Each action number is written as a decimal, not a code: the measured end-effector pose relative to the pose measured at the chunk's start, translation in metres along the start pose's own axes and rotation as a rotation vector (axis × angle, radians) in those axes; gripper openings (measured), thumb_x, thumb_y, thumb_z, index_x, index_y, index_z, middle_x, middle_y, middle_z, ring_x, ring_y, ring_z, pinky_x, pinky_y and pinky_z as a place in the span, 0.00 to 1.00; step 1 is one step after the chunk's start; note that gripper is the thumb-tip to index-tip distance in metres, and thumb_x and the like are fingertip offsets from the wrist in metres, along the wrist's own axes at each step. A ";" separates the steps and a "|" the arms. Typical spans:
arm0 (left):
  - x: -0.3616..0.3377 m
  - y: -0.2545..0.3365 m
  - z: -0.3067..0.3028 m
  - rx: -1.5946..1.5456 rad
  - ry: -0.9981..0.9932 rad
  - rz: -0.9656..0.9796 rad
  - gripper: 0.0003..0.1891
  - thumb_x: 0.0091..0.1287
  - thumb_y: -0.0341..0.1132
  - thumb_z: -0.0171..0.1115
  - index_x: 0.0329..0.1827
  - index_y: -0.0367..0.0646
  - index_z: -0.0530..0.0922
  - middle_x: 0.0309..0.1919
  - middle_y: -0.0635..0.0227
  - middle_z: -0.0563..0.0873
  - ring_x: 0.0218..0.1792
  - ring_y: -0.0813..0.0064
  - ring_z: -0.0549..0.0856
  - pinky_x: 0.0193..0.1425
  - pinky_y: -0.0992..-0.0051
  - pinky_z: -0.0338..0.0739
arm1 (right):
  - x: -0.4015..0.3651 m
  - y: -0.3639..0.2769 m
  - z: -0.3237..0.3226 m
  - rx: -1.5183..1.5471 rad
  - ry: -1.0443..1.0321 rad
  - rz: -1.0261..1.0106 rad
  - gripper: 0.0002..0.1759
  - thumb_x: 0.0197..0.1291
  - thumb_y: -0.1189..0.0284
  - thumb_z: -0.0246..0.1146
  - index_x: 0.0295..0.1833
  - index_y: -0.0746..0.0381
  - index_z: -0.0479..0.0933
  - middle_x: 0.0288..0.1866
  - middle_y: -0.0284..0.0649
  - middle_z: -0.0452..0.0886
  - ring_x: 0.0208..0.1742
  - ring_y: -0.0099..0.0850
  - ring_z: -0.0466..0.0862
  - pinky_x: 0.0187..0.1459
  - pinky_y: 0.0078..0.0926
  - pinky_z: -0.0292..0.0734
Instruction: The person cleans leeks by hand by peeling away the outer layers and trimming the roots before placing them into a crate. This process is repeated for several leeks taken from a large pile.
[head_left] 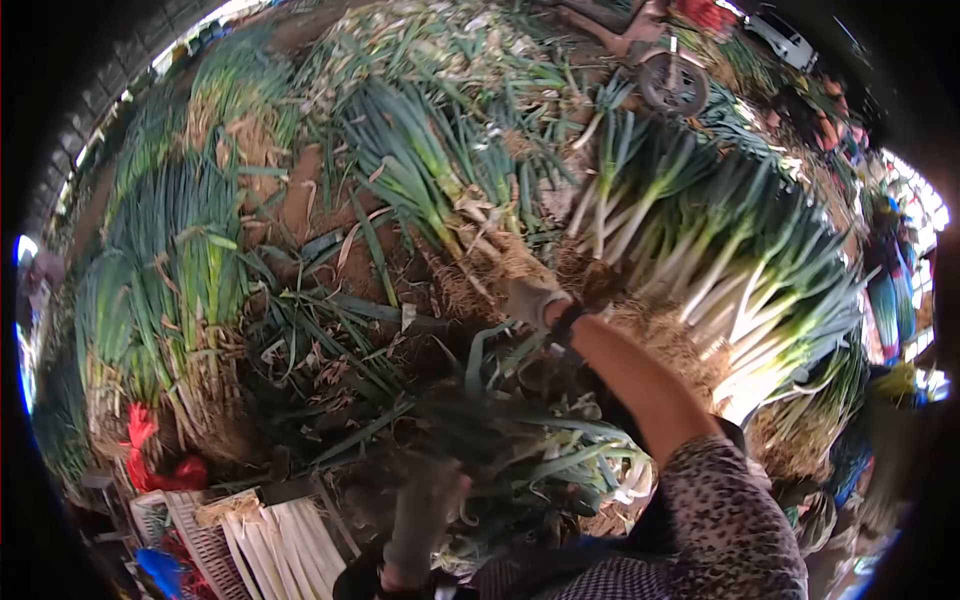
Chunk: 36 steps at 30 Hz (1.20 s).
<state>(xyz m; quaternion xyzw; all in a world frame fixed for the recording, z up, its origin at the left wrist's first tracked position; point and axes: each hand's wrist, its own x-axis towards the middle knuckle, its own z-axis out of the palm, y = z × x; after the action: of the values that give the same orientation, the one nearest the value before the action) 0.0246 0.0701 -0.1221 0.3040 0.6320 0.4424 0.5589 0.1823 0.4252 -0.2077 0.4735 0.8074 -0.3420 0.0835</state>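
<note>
My right hand, in a pale glove with a dark band at the wrist, reaches forward to the root end of a bunch of leeks. Its fingers are closed at the leeks' tangled brown roots, partly hidden by them. The green tops of this bunch point away and to the left. Low in the view, my left hand is gloved and smeared by motion, so its fingers do not show clearly. Dark leaf scraps lie around it, and loose leek leaves are to its right.
A big row of leeks spreads on the right, roots toward me. Upright leek bundles stand left. Trimmed white stalks fill a crate at lower left, near a red glove. A wheel stands at the back.
</note>
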 end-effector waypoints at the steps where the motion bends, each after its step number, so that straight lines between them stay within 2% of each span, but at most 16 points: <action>1: -0.004 0.025 -0.002 -0.062 -0.056 -0.064 0.11 0.69 0.28 0.61 0.52 0.31 0.78 0.37 0.67 0.85 0.39 0.80 0.82 0.45 0.77 0.78 | 0.042 0.010 0.028 -0.061 0.003 0.050 0.27 0.64 0.63 0.61 0.67 0.62 0.72 0.53 0.45 0.82 0.52 0.42 0.82 0.48 0.36 0.79; 4: -0.021 0.017 -0.027 -0.333 -0.076 -0.162 0.18 0.70 0.28 0.62 0.62 0.34 0.75 0.52 0.60 0.84 0.51 0.70 0.84 0.54 0.72 0.79 | 0.108 0.011 0.083 -0.347 -0.044 0.200 0.31 0.65 0.60 0.61 0.69 0.66 0.68 0.57 0.49 0.81 0.54 0.40 0.83 0.46 0.38 0.82; 6: -0.023 0.019 -0.038 -0.277 0.031 -0.190 0.18 0.70 0.25 0.61 0.63 0.33 0.75 0.53 0.62 0.84 0.52 0.73 0.83 0.56 0.73 0.78 | 0.138 0.012 0.112 -0.474 -0.049 0.358 0.32 0.66 0.60 0.60 0.69 0.68 0.67 0.58 0.51 0.80 0.53 0.39 0.84 0.43 0.40 0.83; 8: -0.028 0.020 -0.042 -0.297 0.128 -0.193 0.19 0.71 0.24 0.60 0.64 0.33 0.74 0.54 0.62 0.83 0.53 0.74 0.82 0.58 0.74 0.77 | 0.135 -0.002 0.117 -0.308 0.170 0.487 0.29 0.64 0.57 0.61 0.60 0.69 0.75 0.52 0.54 0.83 0.49 0.44 0.86 0.40 0.44 0.84; 11: -0.035 0.017 -0.047 -0.276 0.101 -0.180 0.19 0.71 0.25 0.60 0.64 0.33 0.74 0.53 0.63 0.84 0.52 0.75 0.82 0.59 0.75 0.76 | 0.148 0.017 0.125 -0.337 0.104 0.405 0.27 0.63 0.56 0.61 0.56 0.68 0.78 0.52 0.54 0.83 0.50 0.43 0.86 0.42 0.42 0.84; 15: -0.035 0.014 -0.043 -0.213 0.076 -0.135 0.20 0.70 0.23 0.59 0.66 0.35 0.73 0.52 0.63 0.84 0.50 0.75 0.83 0.54 0.77 0.78 | 0.069 -0.036 0.113 0.095 -0.039 0.215 0.17 0.64 0.59 0.61 0.49 0.60 0.81 0.39 0.44 0.84 0.37 0.35 0.84 0.42 0.42 0.80; 16: -0.034 0.019 -0.043 -0.221 0.045 -0.137 0.21 0.70 0.22 0.58 0.66 0.36 0.73 0.52 0.63 0.84 0.50 0.74 0.83 0.52 0.77 0.78 | 0.043 -0.029 0.127 0.013 -0.010 -0.112 0.18 0.64 0.58 0.62 0.48 0.62 0.81 0.37 0.44 0.83 0.36 0.35 0.82 0.40 0.40 0.81; 18: -0.027 0.017 -0.037 -0.116 0.044 -0.063 0.16 0.70 0.25 0.59 0.60 0.33 0.75 0.45 0.64 0.84 0.44 0.77 0.82 0.48 0.78 0.78 | -0.024 -0.027 0.157 0.187 -0.180 -0.318 0.19 0.63 0.57 0.63 0.45 0.64 0.81 0.33 0.44 0.81 0.33 0.35 0.81 0.34 0.38 0.80; 21: -0.024 0.033 -0.021 -0.165 0.044 0.039 0.12 0.70 0.27 0.60 0.53 0.29 0.77 0.36 0.66 0.84 0.37 0.80 0.81 0.42 0.80 0.76 | -0.111 -0.027 0.207 0.114 -0.499 -0.203 0.20 0.62 0.57 0.64 0.43 0.65 0.81 0.32 0.43 0.81 0.35 0.34 0.82 0.30 0.37 0.79; 25: -0.024 0.011 -0.012 -0.181 0.080 0.099 0.12 0.71 0.30 0.60 0.53 0.32 0.77 0.39 0.67 0.84 0.41 0.80 0.81 0.43 0.78 0.77 | -0.193 -0.086 0.178 0.374 -0.377 0.083 0.21 0.62 0.56 0.65 0.45 0.65 0.83 0.35 0.44 0.84 0.41 0.35 0.84 0.39 0.39 0.79; 29: -0.006 0.010 -0.026 -0.469 0.165 -0.025 0.17 0.74 0.42 0.58 0.57 0.39 0.76 0.40 0.71 0.81 0.42 0.77 0.80 0.49 0.72 0.77 | -0.290 -0.123 0.110 0.280 -0.184 -0.399 0.26 0.63 0.55 0.63 0.59 0.64 0.77 0.41 0.46 0.85 0.39 0.39 0.85 0.45 0.38 0.79; 30: -0.003 0.012 -0.034 -0.555 0.183 -0.057 0.19 0.74 0.45 0.57 0.58 0.41 0.76 0.40 0.72 0.81 0.42 0.76 0.80 0.51 0.70 0.76 | -0.313 -0.149 0.071 0.235 -0.480 -0.083 0.30 0.64 0.54 0.63 0.63 0.63 0.73 0.46 0.47 0.85 0.46 0.39 0.85 0.51 0.37 0.77; 31: 0.000 0.019 -0.040 -0.671 0.187 0.017 0.23 0.74 0.52 0.55 0.61 0.44 0.74 0.40 0.72 0.79 0.40 0.74 0.79 0.53 0.66 0.76 | -0.324 -0.142 0.073 0.219 -0.434 -0.199 0.30 0.64 0.54 0.63 0.63 0.64 0.73 0.47 0.47 0.85 0.47 0.39 0.84 0.53 0.37 0.76; 33: 0.013 0.017 -0.067 -0.831 0.092 0.115 0.22 0.73 0.49 0.58 0.62 0.45 0.74 0.43 0.71 0.81 0.45 0.73 0.80 0.53 0.61 0.77 | -0.346 -0.123 0.078 0.189 -0.344 -0.429 0.30 0.64 0.54 0.63 0.63 0.64 0.73 0.49 0.48 0.84 0.50 0.39 0.83 0.56 0.37 0.74; 34: 0.013 0.022 -0.070 -0.865 0.112 0.113 0.21 0.72 0.47 0.59 0.61 0.44 0.74 0.44 0.71 0.81 0.46 0.72 0.81 0.53 0.61 0.77 | -0.349 -0.126 0.077 0.060 -0.556 -0.208 0.28 0.64 0.56 0.64 0.62 0.64 0.73 0.51 0.49 0.83 0.52 0.40 0.83 0.56 0.36 0.74; 36: 0.011 0.028 -0.075 -0.932 0.148 0.107 0.19 0.71 0.42 0.62 0.61 0.44 0.75 0.47 0.71 0.82 0.48 0.71 0.82 0.52 0.61 0.78 | -0.340 -0.127 0.090 0.079 -0.641 -0.097 0.28 0.63 0.56 0.65 0.62 0.62 0.74 0.51 0.49 0.83 0.51 0.37 0.83 0.52 0.35 0.75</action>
<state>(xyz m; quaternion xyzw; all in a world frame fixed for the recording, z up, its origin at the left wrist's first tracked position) -0.0538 0.0755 -0.1035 0.0205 0.3881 0.7274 0.5656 0.2434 0.0876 -0.0599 0.3057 0.7476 -0.5084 0.2986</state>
